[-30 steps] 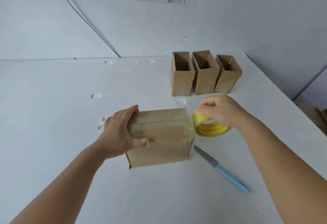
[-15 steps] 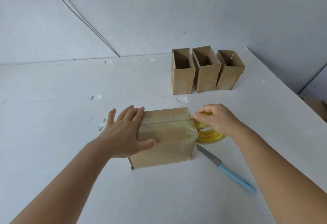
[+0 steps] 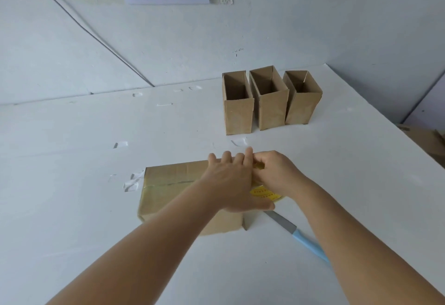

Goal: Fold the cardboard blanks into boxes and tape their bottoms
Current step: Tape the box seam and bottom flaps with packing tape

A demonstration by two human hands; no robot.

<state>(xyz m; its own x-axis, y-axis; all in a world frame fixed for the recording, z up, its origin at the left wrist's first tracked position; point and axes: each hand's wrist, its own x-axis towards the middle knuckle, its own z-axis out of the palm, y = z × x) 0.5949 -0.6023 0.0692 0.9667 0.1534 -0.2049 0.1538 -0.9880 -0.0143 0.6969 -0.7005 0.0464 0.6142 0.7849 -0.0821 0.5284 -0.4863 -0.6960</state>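
**A:** From the head camera, what is each hand doing?

**B:** The left hand (image 3: 232, 184) is lying flat, fingers straight, pressing on the top of the brown cardboard box (image 3: 168, 193) that is sitting bottom-up on the white bench (image 3: 72, 208). The right hand (image 3: 277, 174) is touching it on its right, fingers curled round the yellow roll of clear tape (image 3: 265, 193).

**A:** Where is the tape going?

**B:** A clear strip is running along the box's seam, out to the left of the left hand.

**A:** And around them?

**B:** A blue-handled knife (image 3: 301, 237) is lying just below the right hand. Three open-topped brown cardboard boxes (image 3: 269, 109) are standing side by side well beyond both hands.
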